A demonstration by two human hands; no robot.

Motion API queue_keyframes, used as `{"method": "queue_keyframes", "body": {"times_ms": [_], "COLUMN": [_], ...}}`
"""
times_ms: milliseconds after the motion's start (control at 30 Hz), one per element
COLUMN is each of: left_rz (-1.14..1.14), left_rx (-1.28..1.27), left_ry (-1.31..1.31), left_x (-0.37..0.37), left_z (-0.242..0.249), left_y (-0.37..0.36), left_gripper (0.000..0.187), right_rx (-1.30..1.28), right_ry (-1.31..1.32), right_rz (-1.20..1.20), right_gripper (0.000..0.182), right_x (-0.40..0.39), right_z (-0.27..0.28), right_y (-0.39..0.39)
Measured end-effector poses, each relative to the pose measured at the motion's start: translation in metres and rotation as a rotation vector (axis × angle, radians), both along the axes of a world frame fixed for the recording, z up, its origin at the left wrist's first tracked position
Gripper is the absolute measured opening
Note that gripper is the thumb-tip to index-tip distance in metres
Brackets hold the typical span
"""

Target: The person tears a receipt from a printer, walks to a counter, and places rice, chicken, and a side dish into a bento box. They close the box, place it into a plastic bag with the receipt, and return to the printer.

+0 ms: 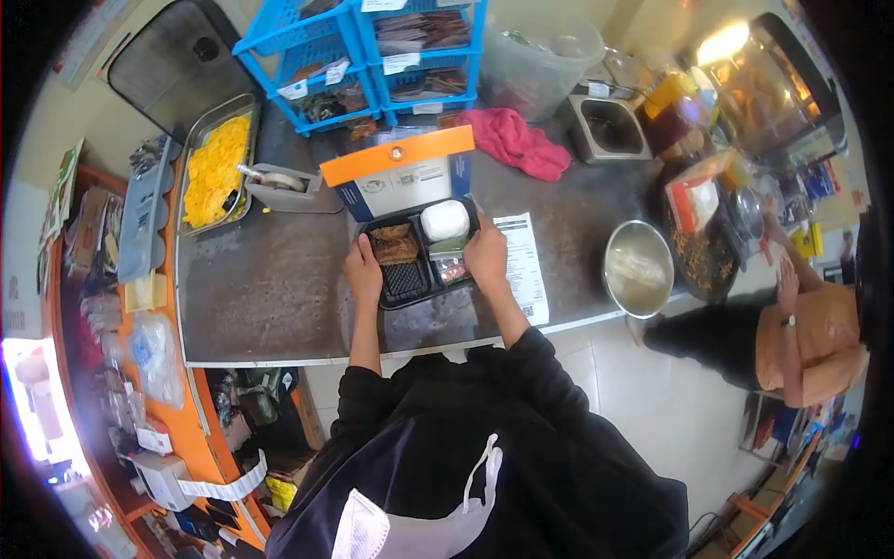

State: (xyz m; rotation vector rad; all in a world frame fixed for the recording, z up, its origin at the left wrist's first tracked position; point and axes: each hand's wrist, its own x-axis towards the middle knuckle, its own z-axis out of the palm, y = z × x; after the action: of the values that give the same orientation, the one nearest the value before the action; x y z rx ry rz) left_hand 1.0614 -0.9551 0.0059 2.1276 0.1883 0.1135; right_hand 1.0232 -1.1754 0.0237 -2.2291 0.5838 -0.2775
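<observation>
A black compartment food tray [402,285] is held at its two sides by my hands above the dark counter. My left hand [364,270] grips its left edge, with the thumb over the rim. On the right edge, my right hand [487,252] has its fingers closed round the side. Browned pieces of food [395,246] lie in the left compartment, a white rounded mound [445,221] in the upper right one, and small packets [452,269] below it. Directly behind the tray stands an open cardboard box [405,189] with an orange flap; its lower part is hidden.
A printed receipt [521,265] lies right of the tray. A tape dispenser [284,191] and a pan of yellow food [219,172] stand left. Blue baskets [358,70], a pink cloth [517,142] and a metal bowl [639,270] are around. Another person [810,340] is at the right.
</observation>
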Motion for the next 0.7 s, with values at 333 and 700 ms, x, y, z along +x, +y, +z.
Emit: {"method": "queue_keyframes", "body": {"times_ms": [333,700], "left_rz": [-0.309,-0.616], "left_rx": [0.142,0.244], "left_ry": [-0.198,-0.651], "left_x": [0.059,-0.06], "left_z": [0.006,0.0], "left_y": [-0.058,-0.061], "left_gripper": [0.027,0.026], "right_rx": [-0.113,-0.409], "right_ry": [-0.091,-0.385], "right_rz": [0.092,-0.116], "right_gripper": [0.037,0.038], "right_x": [0.003,-0.09], "right_z": [-0.017,-0.022], "right_y": [-0.1,-0.106]}}
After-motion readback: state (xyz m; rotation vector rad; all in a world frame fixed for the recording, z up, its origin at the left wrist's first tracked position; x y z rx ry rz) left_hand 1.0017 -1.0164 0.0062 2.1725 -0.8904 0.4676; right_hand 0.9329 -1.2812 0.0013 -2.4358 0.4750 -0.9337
